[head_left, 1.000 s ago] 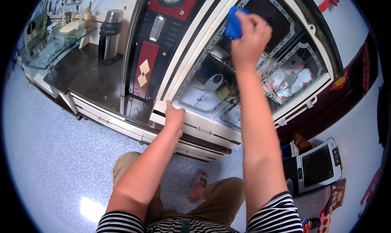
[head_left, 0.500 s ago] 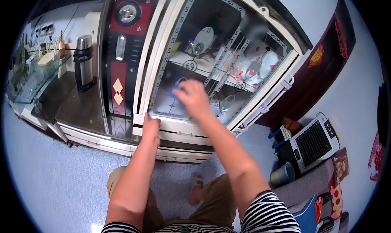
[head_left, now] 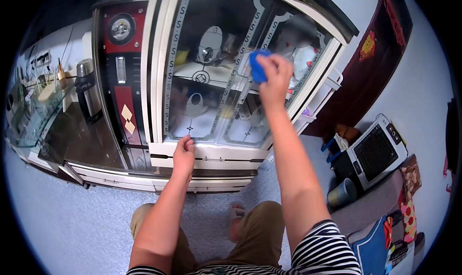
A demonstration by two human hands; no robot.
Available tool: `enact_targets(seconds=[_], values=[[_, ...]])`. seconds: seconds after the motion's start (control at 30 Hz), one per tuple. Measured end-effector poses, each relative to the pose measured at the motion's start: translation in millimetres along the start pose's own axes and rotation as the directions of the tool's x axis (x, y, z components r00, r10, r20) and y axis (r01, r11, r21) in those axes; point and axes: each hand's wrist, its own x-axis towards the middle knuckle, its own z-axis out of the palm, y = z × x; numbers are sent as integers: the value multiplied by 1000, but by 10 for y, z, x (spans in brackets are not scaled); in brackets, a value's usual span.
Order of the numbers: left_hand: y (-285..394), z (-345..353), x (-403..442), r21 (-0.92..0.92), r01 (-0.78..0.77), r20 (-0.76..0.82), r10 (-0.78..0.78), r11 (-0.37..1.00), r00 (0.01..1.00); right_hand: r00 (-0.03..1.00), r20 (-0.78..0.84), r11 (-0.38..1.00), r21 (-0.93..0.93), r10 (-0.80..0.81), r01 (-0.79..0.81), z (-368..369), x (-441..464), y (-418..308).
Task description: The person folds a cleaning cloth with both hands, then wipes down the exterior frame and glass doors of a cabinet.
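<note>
My right hand (head_left: 275, 82) pinches a blue cloth (head_left: 258, 67) and presses it on the glass door (head_left: 192, 92) of a white cabinet, near the middle where the two patterned panes meet. Below and to the left, my left hand (head_left: 184, 155) rests at the white ledge (head_left: 216, 152) under the glass, its fingers loosely bent and slightly apart, with nothing seen in them. Through the panes I see shelves holding a yellow item (head_left: 181, 57) and white things with red marks, partly hidden by reflections.
A steel thermos (head_left: 86, 89) stands on the dark counter (head_left: 77, 135) at left, near a glass shelf (head_left: 36, 116). On the right are a dark red door (head_left: 358, 77), an air cooler (head_left: 375, 159), a bin (head_left: 342, 193) and a grey sofa (head_left: 370, 207).
My right hand has moved the blue cloth up and right across the glass. My left hand has slid slightly right along the ledge. The view has shifted a little.
</note>
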Motion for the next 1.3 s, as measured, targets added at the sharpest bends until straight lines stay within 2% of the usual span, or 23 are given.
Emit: enact_targets(seconds=[0.03, 0.07, 0.1, 0.13, 0.23, 0.27, 0.33, 0.43, 0.5, 0.57, 0.63, 0.67, 0.7, 0.73, 0.8, 0.9, 0.97, 1.03, 1.1, 1.17, 1.23, 1.27, 1.3], values=[[-49, 17, -8, 13, 9, 20, -9, 1000, 1000, 999, 40, 1000, 9, 14, -15, -35, -310, -89], [-94, 32, -8, -1, 15, 25, -15, 1000, 1000, 980, 30, 976, 85, 199, -201, -58, -570, -246], [-123, 45, -5, 20, 14, 31, -15, 1000, 999, 949, 40, 945, 81, 314, -316, -75, -846, -267], [-147, 50, -10, 11, 40, 53, -41, 999, 998, 957, 111, 959, 68, 268, -276, -129, -1080, -259], [-106, 88, -97, 57, 58, 96, -63, 997, 993, 930, 238, 947, 87, 281, -308, -225, -1657, -407], [-54, 112, -151, 58, 95, 104, -100, 994, 989, 924, 231, 940, 82, 305, -331, -257, -1776, -417], [-82, 99, -146, 30, 133, 125, -135, 991, 983, 916, 338, 947, 157, 216, -281, -310, -1944, -446], [-111, 80, -92, 96, 137, 142, -150, 986, 978, 898, 335, 921, 162, 285, -353, -314, -1950, -326], [-138, 33, -42, 85, 134, 133, -144, 987, 981, 842, 242, 856, 74, 482, -512, -415, -1843, -335], [-54, 11, -56, 77, 140, 110, -148, 987, 983, 835, 198, 845, 53, 514, -533, -452, -1992, -309], [7, -42, -55, 49, 148, 109, -152, 988, 982, 789, 257, 811, 34, 558, -584, -498, -2323, -359], [-2, -78, -43, 33, 138, 95, -141, 990, 985, 744, 354, 794, 6, 567, -608, -494, -2574, -387], [40, -93, -64, 48, 138, 84, -142, 989, 986, 691, 447, 779, -23, 569, -627, -493, -2752, -429], [113, -84, -98, 86, 128, 100, -137, 988, 986, 690, 462, 793, -50, 558, -608, -499, -2726, -488], [121, -154, -139, 120, 111, 137, -127, 986, 982, 736, 467, 821, 36, 491, -570, -478, -2680, -606], [119, -219, -194, 268, 105, 114, -140, 958, 984, 767, 498, 825, 163, 404, -541, -349, -2578, -842], [15, -329, -216, 356, 76, 115, -124, 931, 986, 754, 554, 798, 242, 353, -551, -298, -2484, -976], [6, -445, -281, 445, 37, 118, -100, 895, 988, 711, 671, 733, 374, 209, -568, -317, -2433, -1010], [31, -611, -396, 574, -53, 184, -65, 817, 981, 687, 699, 693, 394, 200, -603, -359, -2531, -1060], [145, -796, -492, 647, -121, 268, -77, 753, 960, 544, 830, 791, 249, 124, -559, -445, -2729, -956], [379, -851, -676, 734, -201, 335, -88, 648, 938, 459, 863, 853, 68, 210, -518, -510, -2903, -816], [432, -916, -741, 736, -196, 321, -79, 648, 944, 412, 879, 882, -19, 239, -470, -527, -3031, -719], [480, -993, -803, 799, -211, 331, -120, 563, 936, 376, 873, 897, -140, 311, -418, -514, -3169, -643]])
